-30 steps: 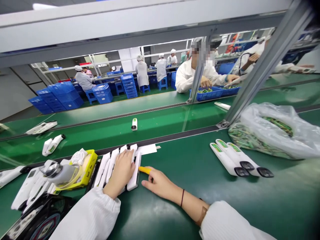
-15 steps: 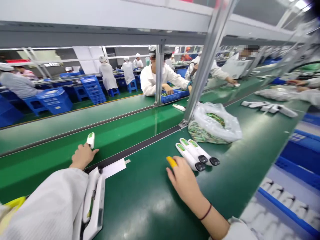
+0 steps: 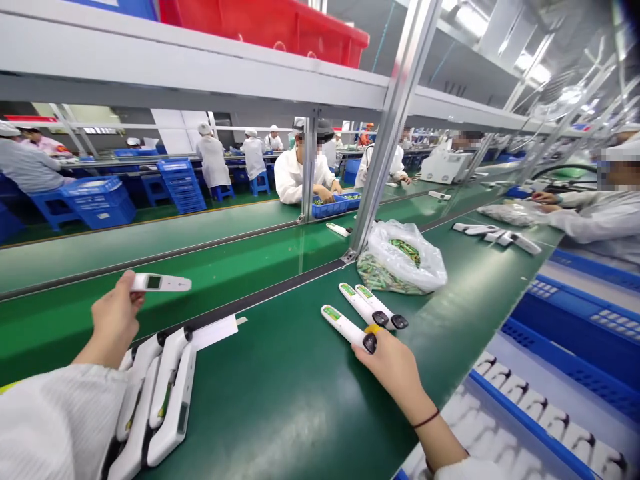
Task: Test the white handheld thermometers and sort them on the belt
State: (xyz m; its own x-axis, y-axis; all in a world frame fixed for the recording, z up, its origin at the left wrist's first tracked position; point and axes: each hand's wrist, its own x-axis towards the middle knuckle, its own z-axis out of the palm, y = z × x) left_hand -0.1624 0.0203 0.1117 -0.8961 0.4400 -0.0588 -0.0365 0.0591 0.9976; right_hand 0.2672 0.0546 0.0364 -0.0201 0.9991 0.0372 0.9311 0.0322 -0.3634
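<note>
- Since the previous frame, the left hand [image 3: 117, 317] has raised a white handheld device [image 3: 167, 283] from the green belt [image 3: 260, 257], and the right hand [image 3: 390, 363] has drawn the nearest white device [image 3: 340, 323] apart from the two beside it.
- Left hand, between eight and nine o'clock: closed in a pinch around one end of its device, which lies sideways, its far end toward three o'clock.
- That device is smooth, glossy white and slim, with a small dark rectangular screen near the fingers, a tiny grey mark farther along and a rounded free end.
- Right hand, at five o'clock: partly closed, thumb and a yellow-covered fingertip at the device's black head; the other fingers are partly hidden.
- Its device lies slanted, with a long white handle pointing toward ten o'clock; green and yellow show in the handle's tip. The head is rounded and glossy black.
- Two matching devices [image 3: 364, 305] lie side by side between four and five o'clock.
- At eight o'clock, a row of white devices [image 3: 155, 393] sits tightly nested; some open handles show green inside.
- Clear plastic bag [image 3: 405, 257], three o'clock: open, holding many small green and yellow pieces.
</note>
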